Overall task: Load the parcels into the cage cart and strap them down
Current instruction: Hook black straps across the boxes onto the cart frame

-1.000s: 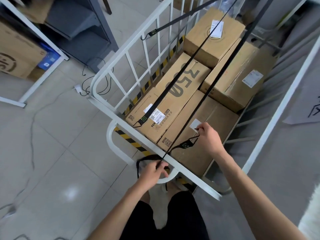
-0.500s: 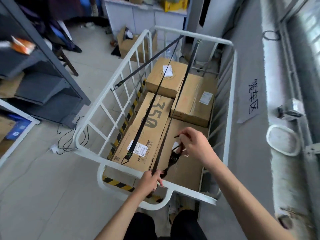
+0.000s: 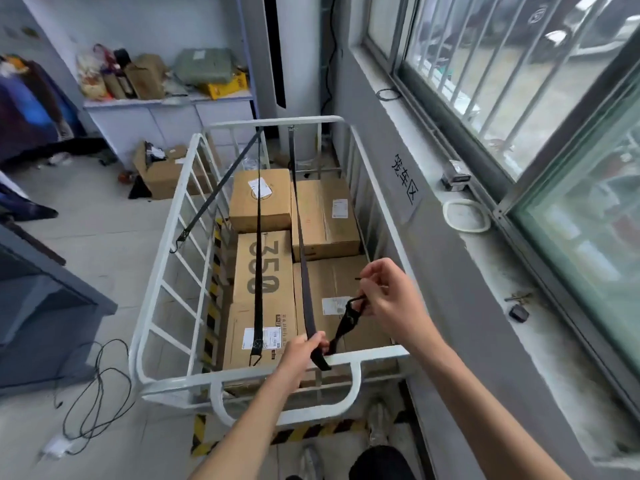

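A white cage cart (image 3: 166, 282) stands before me with several cardboard parcels inside, among them a long box printed "350" (image 3: 263, 271). A black strap (image 3: 300, 244) runs from the far rail down the cart to my left hand (image 3: 304, 348), which grips it at the near rail. My right hand (image 3: 388, 292) pinches the strap's hooked end (image 3: 349, 313) above the near right parcel (image 3: 343, 285). A second strap (image 3: 258, 237) lies over the "350" box, hooked at the near end. A third strap (image 3: 214, 195) slants to the left side rail.
A window sill (image 3: 485, 271) and grey wall run close along the cart's right side. Black cables (image 3: 97, 386) lie on the floor at left. An open carton (image 3: 162, 168) and a cluttered white cabinet (image 3: 166, 109) stand beyond the cart. Yellow-black tape marks the floor.
My head has lifted, so the whole cart and the window now show. My right hand has raised the hooked end higher above the parcel; my left hand still grips the strap at the near rail.
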### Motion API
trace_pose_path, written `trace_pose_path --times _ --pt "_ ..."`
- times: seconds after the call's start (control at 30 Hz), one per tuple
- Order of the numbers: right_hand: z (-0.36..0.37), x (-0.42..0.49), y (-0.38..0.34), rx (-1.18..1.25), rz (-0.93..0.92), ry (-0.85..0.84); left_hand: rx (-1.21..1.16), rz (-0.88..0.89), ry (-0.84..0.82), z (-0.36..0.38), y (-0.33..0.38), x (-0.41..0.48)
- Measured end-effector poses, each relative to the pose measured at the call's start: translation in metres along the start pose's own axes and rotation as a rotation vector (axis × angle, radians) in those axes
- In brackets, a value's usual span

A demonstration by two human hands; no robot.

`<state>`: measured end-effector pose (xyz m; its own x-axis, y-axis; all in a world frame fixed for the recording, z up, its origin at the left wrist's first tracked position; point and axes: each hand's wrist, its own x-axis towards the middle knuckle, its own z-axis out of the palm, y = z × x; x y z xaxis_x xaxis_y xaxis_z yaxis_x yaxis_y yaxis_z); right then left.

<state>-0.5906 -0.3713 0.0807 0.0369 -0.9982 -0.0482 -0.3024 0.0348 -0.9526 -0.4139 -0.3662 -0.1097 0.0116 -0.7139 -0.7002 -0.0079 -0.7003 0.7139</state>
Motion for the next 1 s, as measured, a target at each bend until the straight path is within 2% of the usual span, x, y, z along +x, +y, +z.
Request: trace_pose_path --times 0.13,0.37,0.6,0.8,0.9,1.0 --pt "-0.01 -0.046 -0.01 0.008 -0.061 0.128 -0.117 -0.023 -0.039 0.001 0.013 0.009" --pt "-0.036 -0.124 -0.027 0.094 -0.089 0.253 0.013 -0.054 -0.016 0.016 0.021 0.014" --pt "-0.067 -0.204 -0.057 0.148 -0.203 0.403 0.06 -0.1 0.042 0.024 0.017 0.028" --pt "-0.095 -0.263 -0.069 0.112 -0.282 0.516 0.123 -0.097 -0.009 0.024 0.007 0.021" --pt "-0.099 -0.275 -0.067 0.115 -0.253 0.527 0.25 -0.033 -0.047 0.028 0.005 0.002" --pt "-0.092 -0.278 -0.063 0.13 -0.247 0.515 0.459 0.168 -0.176 0.038 0.002 -0.035"
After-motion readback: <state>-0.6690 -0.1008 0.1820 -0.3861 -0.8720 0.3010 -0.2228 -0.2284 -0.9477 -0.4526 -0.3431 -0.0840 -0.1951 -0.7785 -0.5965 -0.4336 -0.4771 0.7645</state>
